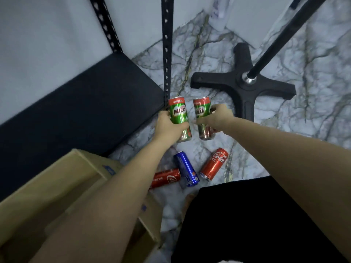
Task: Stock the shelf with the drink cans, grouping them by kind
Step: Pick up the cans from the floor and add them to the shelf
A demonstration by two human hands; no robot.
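Both hands hold a slim green Milo can upright above the marbled floor, just right of the black shelf board [81,103], which serves here as the landmark. The left hand [170,126] wraps its fingers round the lower half of the left Milo can [179,115], nearest the shelf's slotted corner post [166,54]; the right hand [216,117] curls round the side of the right Milo can [202,118], a little farther from the shelf. Each grip is closed on its can at mid-body, which looks like the sound place to take hold: the walls are thin metal, stiff if the can is full but easily dented by a hard squeeze, and the glossy print is likely slippery, so a firm wrap round the waist should serve better than a fingertip pinch at the rim. Judging by their sealed look, the cans probably carry some weight for their size. They are tall and narrow, green with a red band at the top and bold lettering. Below the shelf's front corner, nearer the person, three more cans lie on their sides on the floor: a blue can [187,168] between a red Coca-Cola can [214,164] and a second red can [165,178], which lies beside the cardboard box [62,186]. The shelf board shows no cans on it yet.
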